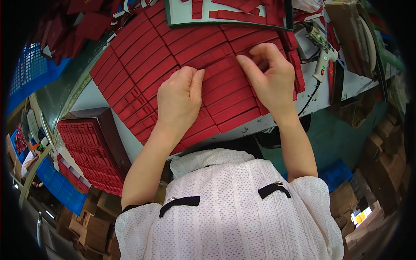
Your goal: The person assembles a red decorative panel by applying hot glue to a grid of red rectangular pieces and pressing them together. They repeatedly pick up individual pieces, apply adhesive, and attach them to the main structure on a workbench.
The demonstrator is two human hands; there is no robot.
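Observation:
Long red boxes (160, 41) lie packed side by side in slanting rows across the table. On one of them, between my hands, a short red strip (216, 56) seems to lie flat. My left hand (180, 97) rests over the boxes to the left of that strip, fingers curled and thumb pressed to the forefinger; whatever they pinch is hidden. To the right, my right hand (273, 80) hovers close over the boxes, its thumb stretched toward the strip and apart from the bent fingers. No held thing shows in it.
A green-edged white tray (190, 21) of loose red strips stands on the far boxes. A glue gun (323, 63) with a black cord lies at right. More red pieces fill a dark-sided box (115, 143) at left. Blue crates (32, 69) and cardboard boxes (381, 160) surround the table.

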